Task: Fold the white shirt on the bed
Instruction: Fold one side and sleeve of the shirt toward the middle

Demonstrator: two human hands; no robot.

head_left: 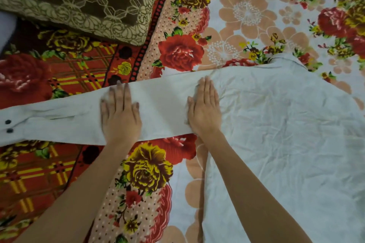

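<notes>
A white shirt (276,134) lies flat and wrinkled on the flowered bed sheet (246,16), its collar (286,61) at the far side. One long sleeve (59,124) stretches out to the left, its cuff with two dark buttons (8,126) at the frame's left edge. My left hand (120,114) rests flat on the middle of that sleeve, fingers spread. My right hand (205,110) presses flat where the sleeve meets the shirt's body, fingers together. Neither hand grips cloth.
A brown cushion with cream lace pattern (79,0) lies at the far left, on a red plaid flowered blanket (49,173) that covers the bed's left side. The flowered sheet extends beyond the shirt's collar at the far right.
</notes>
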